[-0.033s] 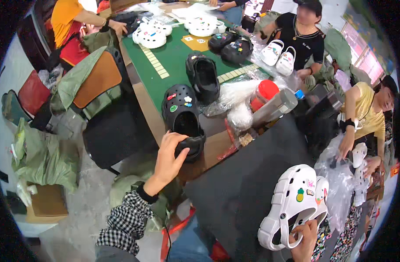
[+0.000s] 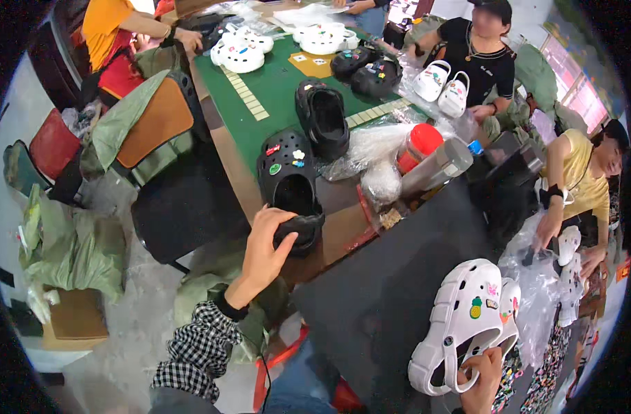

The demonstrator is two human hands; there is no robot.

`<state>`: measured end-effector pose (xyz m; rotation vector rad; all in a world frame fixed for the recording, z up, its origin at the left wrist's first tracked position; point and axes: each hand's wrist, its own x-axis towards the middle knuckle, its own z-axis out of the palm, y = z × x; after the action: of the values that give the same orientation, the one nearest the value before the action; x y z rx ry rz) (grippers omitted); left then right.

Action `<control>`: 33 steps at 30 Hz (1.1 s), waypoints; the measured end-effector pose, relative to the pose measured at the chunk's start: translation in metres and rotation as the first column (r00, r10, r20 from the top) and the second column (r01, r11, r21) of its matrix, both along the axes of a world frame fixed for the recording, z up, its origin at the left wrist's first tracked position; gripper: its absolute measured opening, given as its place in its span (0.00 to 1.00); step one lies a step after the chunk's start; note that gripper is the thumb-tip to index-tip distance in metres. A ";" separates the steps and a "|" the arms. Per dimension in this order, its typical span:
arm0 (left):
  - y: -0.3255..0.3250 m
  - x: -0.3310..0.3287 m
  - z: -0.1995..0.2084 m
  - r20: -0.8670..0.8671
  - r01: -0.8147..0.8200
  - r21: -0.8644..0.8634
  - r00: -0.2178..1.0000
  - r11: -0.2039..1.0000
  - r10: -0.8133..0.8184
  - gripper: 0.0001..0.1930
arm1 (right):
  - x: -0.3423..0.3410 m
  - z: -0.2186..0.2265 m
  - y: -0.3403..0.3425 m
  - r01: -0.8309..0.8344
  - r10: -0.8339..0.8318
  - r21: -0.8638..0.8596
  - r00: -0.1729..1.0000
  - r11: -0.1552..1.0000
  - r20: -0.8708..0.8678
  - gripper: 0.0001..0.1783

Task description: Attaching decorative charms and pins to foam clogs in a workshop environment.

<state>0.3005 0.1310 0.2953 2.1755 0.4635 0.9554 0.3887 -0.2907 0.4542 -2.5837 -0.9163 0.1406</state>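
Right now your left hand (image 2: 264, 252) clasps the black clog's (image 2: 291, 190) heel, toe pointing away across the worktop (image 2: 226, 155), while your right hand (image 2: 482, 376) holds the white clog (image 2: 460, 321).

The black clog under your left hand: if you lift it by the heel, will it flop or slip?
The black clog looks thick and moulded, so it probably keeps its shape. It likely weighs little for its bulk. The left hand grips only its heel strap, which may pivot, letting the toe swing down.

Left hand (image 2: 264, 252) bare, dark band at its wrist, black-and-white checked sleeve (image 2: 195, 352) with loose cuff over the left forearm, grey cloth at the elbow, right hand (image 2: 482, 378) bare, no sleeve showing
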 end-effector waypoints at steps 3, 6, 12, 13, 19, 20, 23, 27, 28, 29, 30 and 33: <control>0.004 -0.011 0.002 -0.004 -0.047 0.006 0.999 0.999 0.047 0.19 | 0.000 0.000 0.001 0.012 -0.012 -0.030 1.000 0.999 0.008 0.14; 0.008 -0.015 0.006 0.003 -0.104 -0.043 0.995 0.994 0.104 0.22 | 0.000 0.000 0.002 0.019 -0.017 -0.054 1.000 0.998 0.024 0.13; 0.017 -0.004 0.010 -0.166 0.040 0.136 0.986 0.990 -0.017 0.25 | -0.001 0.000 0.004 0.062 -0.063 -0.054 0.998 0.997 -0.013 0.11; 0.020 0.000 0.011 -0.102 0.027 0.109 0.995 0.994 -0.016 0.23 | 0.000 0.000 0.005 0.053 -0.053 -0.062 0.999 0.997 0.006 0.11; 0.047 0.011 0.017 0.014 -0.117 -0.035 0.993 0.993 0.118 0.16 | 0.000 -0.001 0.006 0.070 -0.071 -0.048 0.997 0.996 -0.009 0.10; 0.049 0.013 0.017 0.018 -0.120 -0.134 0.992 0.984 0.123 0.14 | 0.001 -0.001 0.006 0.057 -0.056 -0.059 0.998 0.997 0.023 0.09; 0.051 0.016 0.014 0.064 -0.108 -0.117 0.991 0.987 0.116 0.11 | 0.002 -0.002 0.007 0.045 -0.038 -0.104 0.997 0.994 0.066 0.06; 0.057 0.021 0.010 0.018 -0.165 -0.152 0.985 0.975 0.169 0.12 | 0.003 -0.004 0.008 0.057 -0.052 -0.076 0.996 0.995 0.070 0.06; 0.055 0.021 0.009 0.017 -0.145 -0.137 0.989 0.980 0.148 0.12 | 0.003 -0.005 0.008 0.086 -0.082 -0.074 0.995 0.994 0.047 0.06; 0.051 0.022 0.009 0.083 -0.156 -0.102 0.983 0.982 0.165 0.13 | 0.003 -0.005 0.007 0.113 -0.111 -0.071 0.993 0.991 0.027 0.06; 0.046 0.023 0.009 0.136 -0.175 -0.075 0.973 0.982 0.184 0.14 | 0.003 -0.005 0.006 0.115 -0.113 -0.071 0.993 0.991 0.024 0.06; 0.014 0.002 0.016 0.110 -0.244 0.299 0.969 0.923 0.220 0.17 | 0.004 -0.008 0.004 0.047 -0.043 -0.050 0.995 0.998 0.088 0.05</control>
<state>0.3027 0.1455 0.3116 2.3902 0.5773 1.3112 0.3930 -0.2868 0.4464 -2.6744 -0.8952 0.0406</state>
